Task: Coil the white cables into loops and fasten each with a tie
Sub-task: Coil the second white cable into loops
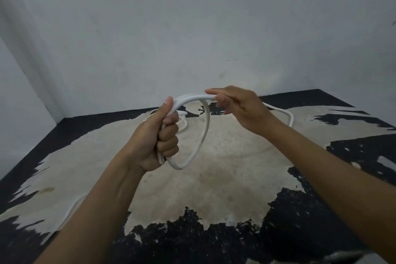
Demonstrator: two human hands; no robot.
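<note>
left hand [159, 141] fists white cable [204, 133] loop (hanging between) | right hand [237, 109] pinches its top

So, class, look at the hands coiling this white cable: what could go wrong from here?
1. The left hand grips the cable loop at one spot only, and nothing binds it yet; a slack grip could let it spring open.
2. The slack cable trailing on the table behind the right hand may drag or twist as it is drawn in.
</note>
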